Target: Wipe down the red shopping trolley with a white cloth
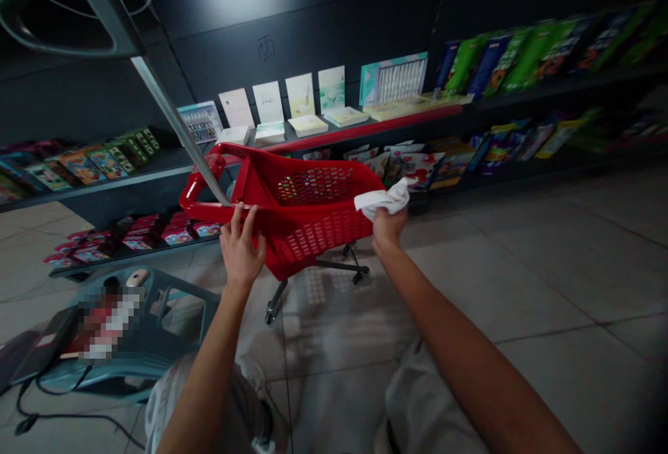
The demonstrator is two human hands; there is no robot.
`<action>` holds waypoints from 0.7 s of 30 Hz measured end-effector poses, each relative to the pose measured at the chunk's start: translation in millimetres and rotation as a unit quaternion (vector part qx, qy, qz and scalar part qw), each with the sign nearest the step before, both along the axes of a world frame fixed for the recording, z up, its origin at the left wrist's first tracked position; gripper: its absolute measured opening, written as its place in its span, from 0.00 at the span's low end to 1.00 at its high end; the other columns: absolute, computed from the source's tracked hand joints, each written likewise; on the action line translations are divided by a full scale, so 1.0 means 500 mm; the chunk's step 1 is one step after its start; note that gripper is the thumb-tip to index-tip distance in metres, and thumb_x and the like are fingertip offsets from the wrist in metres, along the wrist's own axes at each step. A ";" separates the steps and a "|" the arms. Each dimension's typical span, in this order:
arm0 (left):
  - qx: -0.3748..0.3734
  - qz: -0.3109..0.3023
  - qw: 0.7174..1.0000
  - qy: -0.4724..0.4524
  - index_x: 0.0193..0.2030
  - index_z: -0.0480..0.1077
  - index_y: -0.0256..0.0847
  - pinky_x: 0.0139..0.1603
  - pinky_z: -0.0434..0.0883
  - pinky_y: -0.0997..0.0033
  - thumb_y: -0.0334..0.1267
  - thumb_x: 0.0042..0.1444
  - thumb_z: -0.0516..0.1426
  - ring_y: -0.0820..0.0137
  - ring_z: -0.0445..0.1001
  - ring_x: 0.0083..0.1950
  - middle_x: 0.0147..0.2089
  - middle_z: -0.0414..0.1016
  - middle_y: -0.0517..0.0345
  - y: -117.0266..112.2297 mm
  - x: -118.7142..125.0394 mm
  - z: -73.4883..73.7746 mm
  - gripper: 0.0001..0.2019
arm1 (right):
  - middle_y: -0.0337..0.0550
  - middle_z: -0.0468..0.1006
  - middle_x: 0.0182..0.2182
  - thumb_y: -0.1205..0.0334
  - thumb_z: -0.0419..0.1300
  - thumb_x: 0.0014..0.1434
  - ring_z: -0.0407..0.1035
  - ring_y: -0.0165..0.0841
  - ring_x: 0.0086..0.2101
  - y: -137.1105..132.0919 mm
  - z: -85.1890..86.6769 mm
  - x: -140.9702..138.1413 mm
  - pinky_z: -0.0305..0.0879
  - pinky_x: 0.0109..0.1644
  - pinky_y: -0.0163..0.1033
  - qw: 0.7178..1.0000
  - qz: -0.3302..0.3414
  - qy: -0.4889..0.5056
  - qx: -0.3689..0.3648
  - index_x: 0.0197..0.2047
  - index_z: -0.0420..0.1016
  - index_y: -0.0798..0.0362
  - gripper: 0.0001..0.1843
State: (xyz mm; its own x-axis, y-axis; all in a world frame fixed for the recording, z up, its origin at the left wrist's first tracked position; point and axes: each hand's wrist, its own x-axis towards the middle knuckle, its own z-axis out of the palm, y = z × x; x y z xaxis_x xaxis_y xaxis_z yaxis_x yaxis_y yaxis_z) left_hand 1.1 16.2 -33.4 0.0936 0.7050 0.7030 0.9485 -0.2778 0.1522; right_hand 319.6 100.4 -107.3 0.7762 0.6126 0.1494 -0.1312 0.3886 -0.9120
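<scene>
A red plastic shopping cart (323, 231) with perforated basket sides stands in front of me on dark wheeled legs. My left hand (243, 248) grips the cart's near rim close to the handle end, with the fingers over the edge and the thumb against the outer side. At the cart's other end, a crumpled white cloth (383, 200) is bunched in my right hand (389, 228). The cloth lies over or just beside the rim corner; whether it touches cannot be made out.
Behind the cart runs a dark shelf (307, 137) bearing books and packaged goods. A metal pole (172, 120) slants across the upper left. On my left sits a grey-green plastic stool (172, 342) with a device and black cable (78, 416). Tiled floor (501, 266) extends to the right.
</scene>
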 end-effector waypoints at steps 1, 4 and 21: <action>0.000 -0.001 1.000 -0.001 0.72 0.62 0.45 0.65 0.66 0.46 0.34 0.62 0.55 0.50 0.64 0.67 0.77 0.55 0.51 -0.001 0.001 0.000 0.31 | 0.45 0.77 0.51 0.67 0.56 0.45 0.72 0.38 0.50 -0.004 0.009 0.016 0.71 0.58 0.47 0.996 -0.030 -0.084 -0.015 0.57 0.68 0.52 0.32; -0.002 -0.006 1.000 -0.007 0.73 0.62 0.47 0.66 0.65 0.45 0.34 0.62 0.55 0.50 0.62 0.69 0.78 0.54 0.52 -0.004 0.001 -0.003 0.31 | 0.51 0.78 0.48 0.67 0.56 0.48 0.71 0.43 0.50 -0.022 0.032 0.023 0.67 0.60 0.50 0.947 -0.021 -0.319 -0.041 0.50 0.73 0.55 0.24; -0.126 -0.109 0.965 -0.202 0.69 0.65 0.51 0.71 0.66 0.53 0.39 0.69 0.52 0.62 0.64 0.71 0.70 0.67 0.51 -0.225 0.002 -0.035 0.22 | 0.57 0.76 0.50 0.54 0.60 0.60 0.62 0.52 0.53 -0.086 0.092 -0.070 0.58 0.56 0.53 0.686 0.065 -0.713 -0.128 0.56 0.74 0.57 0.24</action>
